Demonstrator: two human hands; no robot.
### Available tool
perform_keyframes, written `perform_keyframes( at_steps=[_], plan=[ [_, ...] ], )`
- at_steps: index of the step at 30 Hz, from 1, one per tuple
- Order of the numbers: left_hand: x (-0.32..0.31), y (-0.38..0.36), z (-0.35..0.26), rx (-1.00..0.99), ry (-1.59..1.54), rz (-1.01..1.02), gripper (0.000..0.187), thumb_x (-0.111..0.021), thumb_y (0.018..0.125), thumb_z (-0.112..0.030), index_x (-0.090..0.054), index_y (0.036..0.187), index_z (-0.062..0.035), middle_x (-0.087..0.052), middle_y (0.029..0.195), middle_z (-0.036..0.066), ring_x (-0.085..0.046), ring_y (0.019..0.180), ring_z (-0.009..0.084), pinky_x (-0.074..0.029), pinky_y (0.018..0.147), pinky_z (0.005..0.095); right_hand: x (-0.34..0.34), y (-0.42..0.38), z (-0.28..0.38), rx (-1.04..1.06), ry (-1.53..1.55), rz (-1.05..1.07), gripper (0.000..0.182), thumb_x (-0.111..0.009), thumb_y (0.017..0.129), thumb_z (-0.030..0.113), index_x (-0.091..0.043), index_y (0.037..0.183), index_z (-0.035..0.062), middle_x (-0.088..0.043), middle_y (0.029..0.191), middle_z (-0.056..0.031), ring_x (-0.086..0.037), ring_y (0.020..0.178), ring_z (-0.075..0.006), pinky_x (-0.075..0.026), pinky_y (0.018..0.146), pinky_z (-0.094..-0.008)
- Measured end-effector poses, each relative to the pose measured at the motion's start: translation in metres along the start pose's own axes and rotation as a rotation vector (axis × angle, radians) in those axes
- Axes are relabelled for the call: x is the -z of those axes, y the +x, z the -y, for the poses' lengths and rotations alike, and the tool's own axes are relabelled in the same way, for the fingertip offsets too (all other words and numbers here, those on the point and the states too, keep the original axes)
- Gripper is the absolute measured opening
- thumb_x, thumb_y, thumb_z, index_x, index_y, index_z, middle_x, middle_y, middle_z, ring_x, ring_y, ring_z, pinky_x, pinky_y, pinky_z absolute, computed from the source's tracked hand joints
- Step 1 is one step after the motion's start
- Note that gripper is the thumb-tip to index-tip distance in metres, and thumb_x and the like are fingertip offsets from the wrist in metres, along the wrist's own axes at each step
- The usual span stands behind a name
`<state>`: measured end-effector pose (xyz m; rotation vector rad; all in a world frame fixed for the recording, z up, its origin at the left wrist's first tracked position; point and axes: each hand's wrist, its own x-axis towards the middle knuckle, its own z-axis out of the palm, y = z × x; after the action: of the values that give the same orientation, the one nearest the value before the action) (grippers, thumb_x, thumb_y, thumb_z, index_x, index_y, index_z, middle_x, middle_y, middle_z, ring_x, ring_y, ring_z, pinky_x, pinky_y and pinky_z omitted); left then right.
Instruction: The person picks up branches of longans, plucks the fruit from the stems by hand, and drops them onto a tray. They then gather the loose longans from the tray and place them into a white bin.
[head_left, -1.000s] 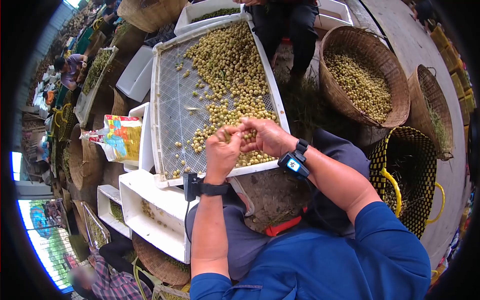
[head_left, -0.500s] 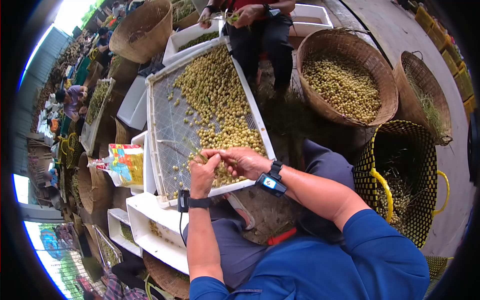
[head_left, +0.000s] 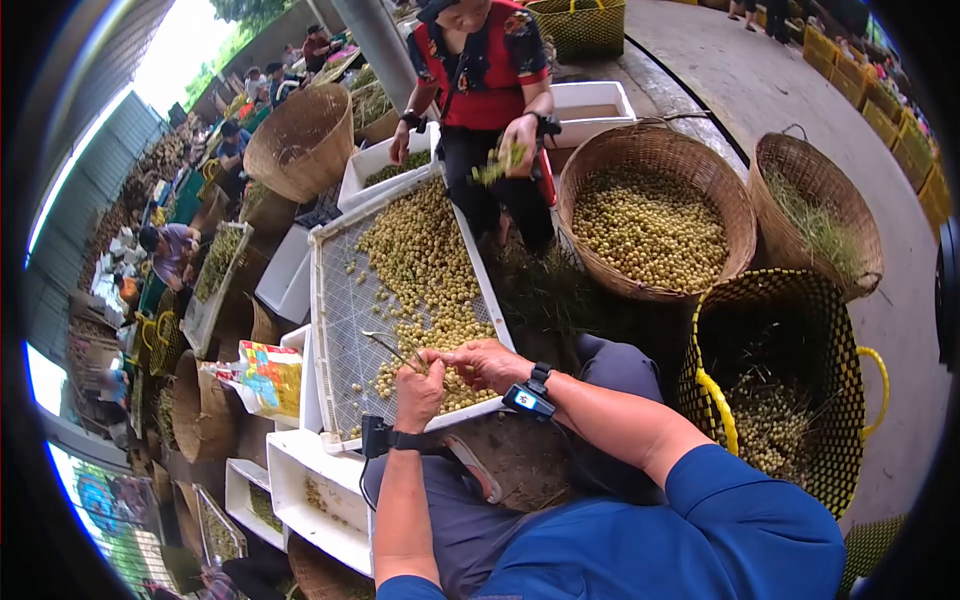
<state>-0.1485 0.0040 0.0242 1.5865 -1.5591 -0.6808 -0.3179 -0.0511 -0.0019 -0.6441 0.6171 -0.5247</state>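
My left hand (head_left: 420, 388) is closed on a thin stem (head_left: 387, 345), whose pale end sticks out to the upper left. Close against it, my right hand (head_left: 493, 366) has its fingers pinched together; what is between them, if anything, is too small to make out. Both hands are above the lower part of a white-framed mesh tray (head_left: 340, 290). Small round yellow-green fruits (head_left: 425, 245) lie piled along its right side, with loose ones scattered across the mesh.
Across the tray a person (head_left: 480, 70) holds a green sprig. To the right stand a wicker basket of fruit (head_left: 650, 230), another with stalks (head_left: 815, 215), and a black-and-yellow woven basket (head_left: 840, 400). White foam boxes (head_left: 310, 480) and a colourful bag (head_left: 265, 380) are at the left.
The view has tilted up, so more of the person opposite shows. That person's hands have moved apart. In my left hand the stem now points up-left, and its leafy part no longer shows.
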Motion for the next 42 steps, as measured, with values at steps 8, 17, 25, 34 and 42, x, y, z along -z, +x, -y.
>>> perform_keyframes(
  at_steps=[8, 17, 25, 34, 42],
  plan=[
    [0.007, -0.010, -0.009, -0.028, 0.006, -0.133, 0.013, -0.058, 0.096, -0.010, -0.062, 0.087, -0.0012, -0.056, 0.068, -0.002, -0.048, 0.063, 0.0054, -0.040, 0.057, 0.0267, -0.005, -0.044, -0.031, 0.113, 0.377, -0.064, 0.013, -0.061, 0.096, 0.017, -0.061, 0.093, 0.0051, -0.060, 0.079, -0.0035, -0.060, 0.068, -0.0144, -0.053, 0.060, -0.0290],
    [0.059, 0.000, -0.001, 0.160, -0.390, -0.259, 0.009, -0.059, 0.094, -0.014, -0.061, 0.094, -0.0056, -0.054, 0.069, 0.001, -0.049, 0.048, 0.0080, -0.043, 0.043, 0.0248, -0.008, -0.079, -0.024, 0.136, 0.534, -0.131, 0.052, -0.043, 0.103, 0.049, -0.058, 0.106, -0.0013, -0.062, 0.104, -0.0175, -0.067, 0.097, -0.0333, -0.057, 0.090, -0.0498],
    [0.060, -0.011, 0.061, 0.466, -1.015, -0.316, 0.006, -0.065, 0.094, -0.015, -0.060, 0.097, -0.0132, -0.054, 0.076, -0.003, -0.047, 0.051, 0.0058, -0.045, 0.046, 0.0251, -0.024, -0.036, -0.011, 0.225, 0.294, -0.267, 0.051, -0.047, 0.102, 0.050, -0.055, 0.107, -0.0003, -0.058, 0.098, -0.0131, -0.065, 0.093, -0.0289, -0.060, 0.083, -0.0450],
    [0.059, -0.002, 0.083, 0.521, -1.321, -0.232, 0.008, -0.063, 0.096, -0.014, -0.059, 0.102, -0.0140, -0.054, 0.081, -0.003, -0.046, 0.054, 0.0059, -0.044, 0.050, 0.0266, -0.033, 0.007, -0.010, 0.437, -0.936, -0.346, 0.034, -0.062, 0.095, 0.028, -0.069, 0.111, -0.0012, -0.071, 0.103, -0.0129, -0.066, 0.092, -0.0186, -0.052, 0.083, -0.0338],
    [0.060, -0.007, 0.075, 0.550, -1.307, -0.162, 0.005, -0.062, 0.097, -0.016, -0.058, 0.101, -0.0161, -0.053, 0.081, -0.004, -0.044, 0.055, 0.0055, -0.042, 0.052, 0.0245, -0.070, 0.001, -0.025, 1.105, -1.181, -0.597, 0.012, -0.065, 0.085, 0.003, -0.068, 0.096, 0.0003, -0.066, 0.086, -0.0120, -0.065, 0.077, -0.0246, -0.052, 0.071, -0.0317]
  ],
)
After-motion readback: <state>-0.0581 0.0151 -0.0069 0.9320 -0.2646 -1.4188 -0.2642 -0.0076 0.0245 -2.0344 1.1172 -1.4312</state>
